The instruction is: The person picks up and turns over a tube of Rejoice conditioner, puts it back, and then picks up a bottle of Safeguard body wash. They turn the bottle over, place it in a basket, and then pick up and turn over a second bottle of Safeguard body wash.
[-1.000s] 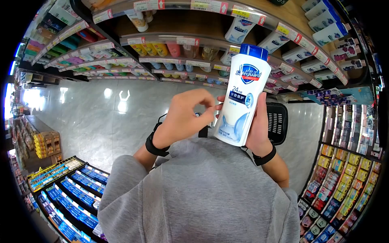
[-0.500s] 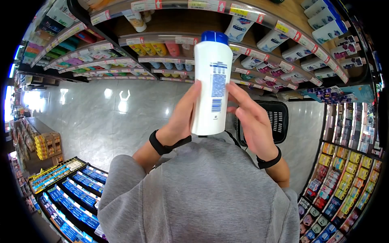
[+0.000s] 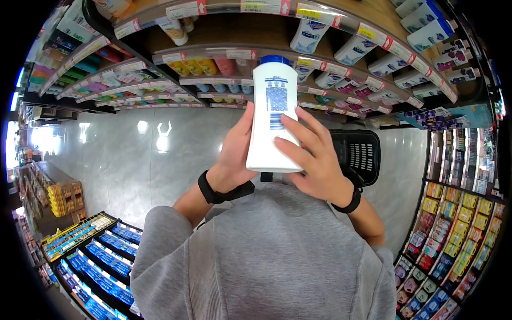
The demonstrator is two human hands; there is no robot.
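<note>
A white body wash bottle (image 3: 266,146) with a blue cap is held up in front of my chest, its back label and barcode facing me. My left hand (image 3: 234,152) grips the bottle's left side, fingers partly hidden behind it. Across the lower right of the bottle lies my right hand (image 3: 314,157), its fingers spread and touching the face near the barcode. The right thumb sits close to the bottom edge.
Shelves of bottles (image 3: 354,50) with price tags curve across the front. A black shopping basket (image 3: 362,157) is at my right on the grey tiled floor (image 3: 133,160). Racks of blue packages (image 3: 101,261) stand at left, and racks of small packs (image 3: 453,229) at right.
The bottle has tilted and come slightly lower, its base nearer me. My right hand has moved from the bottle's right edge onto its front, fingers by the barcode.
</note>
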